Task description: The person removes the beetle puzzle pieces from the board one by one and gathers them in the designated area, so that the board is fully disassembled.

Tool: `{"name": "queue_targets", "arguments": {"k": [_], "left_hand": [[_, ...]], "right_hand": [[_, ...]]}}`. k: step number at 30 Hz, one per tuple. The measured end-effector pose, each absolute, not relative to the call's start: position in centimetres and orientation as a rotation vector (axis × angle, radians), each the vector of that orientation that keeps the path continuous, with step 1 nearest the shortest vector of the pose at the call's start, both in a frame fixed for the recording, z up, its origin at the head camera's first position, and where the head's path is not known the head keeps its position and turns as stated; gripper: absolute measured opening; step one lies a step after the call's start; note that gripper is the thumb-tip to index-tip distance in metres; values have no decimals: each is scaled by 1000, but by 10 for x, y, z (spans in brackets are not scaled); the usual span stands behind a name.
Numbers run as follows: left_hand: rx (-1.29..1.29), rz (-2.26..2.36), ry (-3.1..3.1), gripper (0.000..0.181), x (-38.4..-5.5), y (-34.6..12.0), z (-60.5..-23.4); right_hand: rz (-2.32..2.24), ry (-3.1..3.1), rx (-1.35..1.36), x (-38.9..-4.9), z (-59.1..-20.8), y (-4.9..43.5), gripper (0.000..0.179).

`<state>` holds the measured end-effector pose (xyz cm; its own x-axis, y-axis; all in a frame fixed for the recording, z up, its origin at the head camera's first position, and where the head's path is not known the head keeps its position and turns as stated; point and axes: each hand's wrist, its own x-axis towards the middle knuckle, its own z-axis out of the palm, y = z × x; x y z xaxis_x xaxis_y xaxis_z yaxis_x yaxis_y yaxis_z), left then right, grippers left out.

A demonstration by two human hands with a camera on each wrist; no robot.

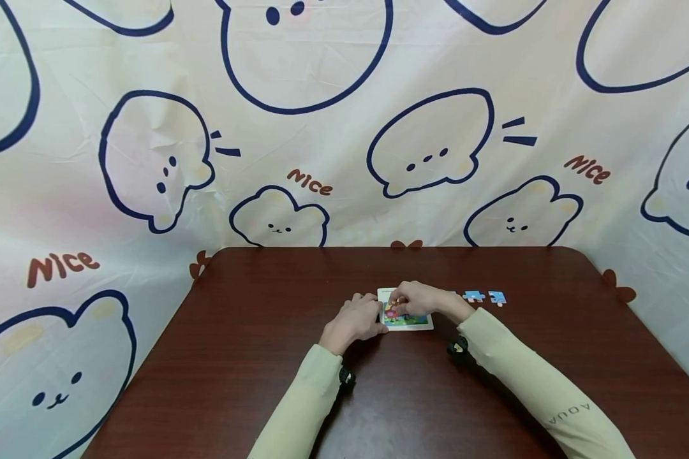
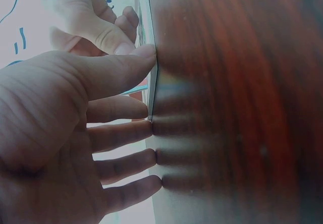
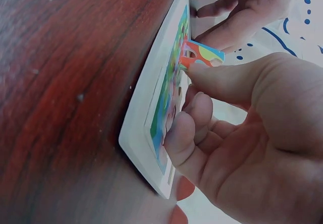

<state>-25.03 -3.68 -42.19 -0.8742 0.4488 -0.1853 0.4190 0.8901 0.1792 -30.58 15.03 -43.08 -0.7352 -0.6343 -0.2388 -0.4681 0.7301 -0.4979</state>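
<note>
A white-rimmed jigsaw tray with a colourful picture lies flat on the table. My right hand is over its picture and pinches a jigsaw piece between thumb and index finger. That piece is red with yellow and blue patches and stands tilted up from the picture, its lower edge at the picture's surface. At the tray's left side, my left hand rests with fingers extended. In the left wrist view its thumb touches the tray's near edge, and its other fingertips meet the tabletop.
To the right of the tray lie loose blue jigsaw pieces, one more piece at the far right, and another partly hidden behind the right wrist. A brown wooden table carries everything. Behind it hangs a bear-print cloth.
</note>
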Motion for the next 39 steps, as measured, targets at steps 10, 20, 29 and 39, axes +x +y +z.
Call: {"name": "queue_targets", "arguments": {"k": [10, 20, 29, 39], "left_hand": [[685, 180, 2844, 39, -250, -39, -424], [704, 200, 2842, 28, -250, -40, -423], [692, 211, 2859, 28, -249, -40, -423], [702, 205, 2866, 27, -248, -39, -424]], "right_hand": [[-568, 2536, -852, -303, -429, 149, 13], [-754, 2485, -775, -303, -431, 158, 5], [-929, 2487, -730, -301, -427, 186, 7], [-995, 2475, -595, -294, -425, 226, 30]]}}
